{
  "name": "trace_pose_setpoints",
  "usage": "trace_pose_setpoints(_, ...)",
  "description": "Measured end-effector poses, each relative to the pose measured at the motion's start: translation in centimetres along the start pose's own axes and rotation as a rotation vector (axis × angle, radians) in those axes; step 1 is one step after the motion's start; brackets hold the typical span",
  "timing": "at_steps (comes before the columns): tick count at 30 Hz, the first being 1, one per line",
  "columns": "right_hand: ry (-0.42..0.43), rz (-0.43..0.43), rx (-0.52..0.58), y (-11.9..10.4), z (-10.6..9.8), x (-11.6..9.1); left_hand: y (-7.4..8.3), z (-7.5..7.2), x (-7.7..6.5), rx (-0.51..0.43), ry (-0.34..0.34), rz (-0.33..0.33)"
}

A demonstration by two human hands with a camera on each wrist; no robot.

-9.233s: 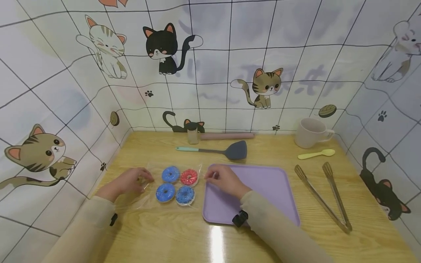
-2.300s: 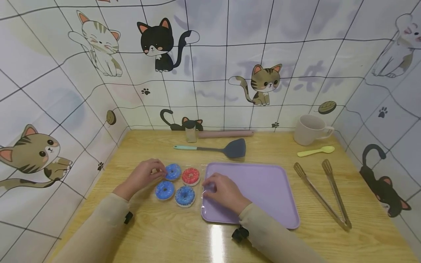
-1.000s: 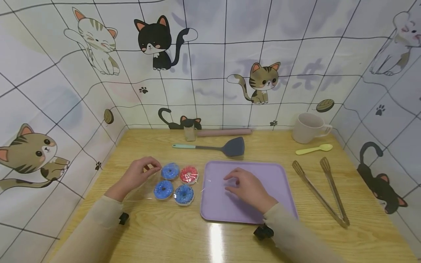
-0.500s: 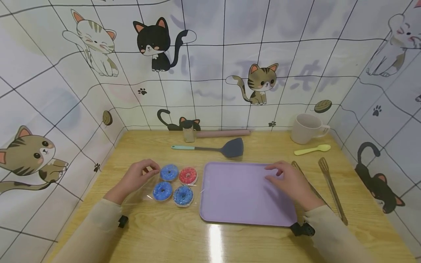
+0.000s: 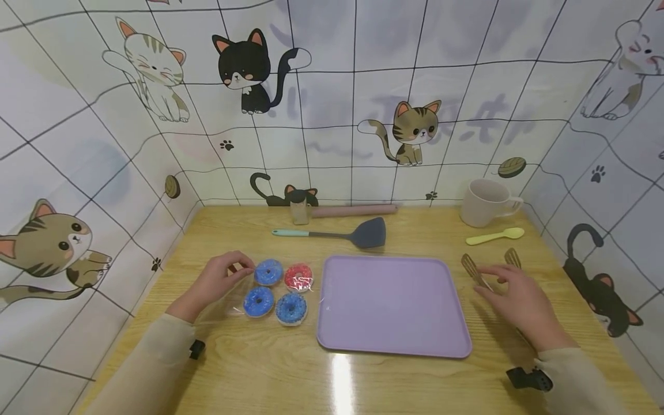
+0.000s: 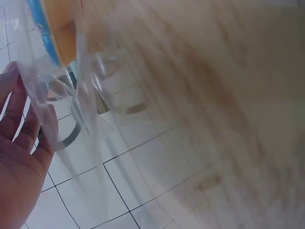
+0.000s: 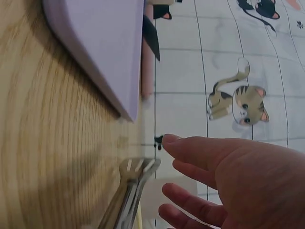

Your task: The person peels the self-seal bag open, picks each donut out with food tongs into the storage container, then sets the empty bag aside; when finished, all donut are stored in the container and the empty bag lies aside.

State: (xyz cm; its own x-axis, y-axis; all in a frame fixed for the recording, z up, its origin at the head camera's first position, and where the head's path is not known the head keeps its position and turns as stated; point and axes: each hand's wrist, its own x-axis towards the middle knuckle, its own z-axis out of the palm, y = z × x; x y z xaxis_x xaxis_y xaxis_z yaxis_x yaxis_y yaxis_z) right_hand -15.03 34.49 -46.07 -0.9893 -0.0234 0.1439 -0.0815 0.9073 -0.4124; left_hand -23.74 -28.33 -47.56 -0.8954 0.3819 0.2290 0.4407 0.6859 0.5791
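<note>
Right hand (image 5: 523, 302) had shifted: a moment earlier over the right part of the purple tray (image 5: 394, 305), now past its right edge, above the tongs (image 5: 470, 266) lying on the table (image 5: 270, 372). Its fingers were loosely bent, parted, holding nothing; the right wrist view showed a gap between them and the metal. Left hand (image 5: 215, 282) little changed, fingers pinching the left edge of the clear bag (image 6: 86, 90). Inside it, left of the tray, lay three blue donuts (image 5: 291, 310) and a red donut (image 5: 290, 280). My reading: the left hand alone now minded the bag; tongs within reach, not taken up
</note>
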Motion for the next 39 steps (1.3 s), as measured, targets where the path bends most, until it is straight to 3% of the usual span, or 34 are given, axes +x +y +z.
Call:
trace_pose_setpoints(17, -0.041, 0.186, -0.098, 6.7, -1.6, -2.6, 0.3, 0.1, 0.0, -0.006, -0.016, -0.024)
trace_pose_setpoints(28, -0.186, 0.229, -0.034, 7.7, -1.1, -2.6, 0.2, 0.1, 0.2, -0.005, -0.034, -0.035)
trace_pose_setpoints(39, -0.156, 0.222, -0.06, 7.3, -0.6, -2.5, -0.2, 0.4, 0.2, -0.006, -0.038, -0.029)
